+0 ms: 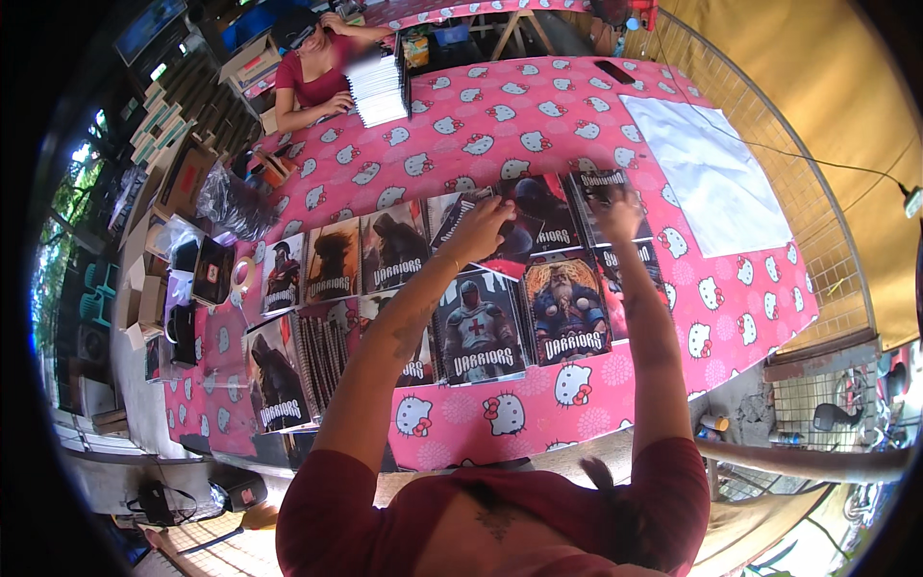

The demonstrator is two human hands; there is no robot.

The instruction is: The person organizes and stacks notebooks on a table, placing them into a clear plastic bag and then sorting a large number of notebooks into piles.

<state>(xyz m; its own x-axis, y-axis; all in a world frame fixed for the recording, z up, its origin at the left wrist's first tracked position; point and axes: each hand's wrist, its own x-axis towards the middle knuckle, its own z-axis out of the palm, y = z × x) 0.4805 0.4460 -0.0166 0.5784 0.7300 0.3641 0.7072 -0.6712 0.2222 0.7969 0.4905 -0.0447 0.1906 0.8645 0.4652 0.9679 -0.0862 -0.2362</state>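
Spiral-bound notebooks with dark illustrated covers lie in two rows across the table before me. My left hand (481,231) is over the back row, its fingers closed at the edge of a dark notebook (510,258) that lies askew across its neighbours. My right hand (618,212) is over a notebook (588,183) at the row's right end; motion smears its fingers. In front are a notebook with a knight on its cover (478,327) and one with a bearded figure (565,306). My left forearm hides part of another front-row notebook (417,369).
A pink patterned cloth (500,413) covers the table. At front left, a hooded-figure notebook (276,370) lies beside a stack showing its spiral bindings (322,351). A tape roll (242,273) and boxes line the left. Across the table, a person (317,77) sits by a tall notebook stack (379,91). A white sheet (711,178) lies right.
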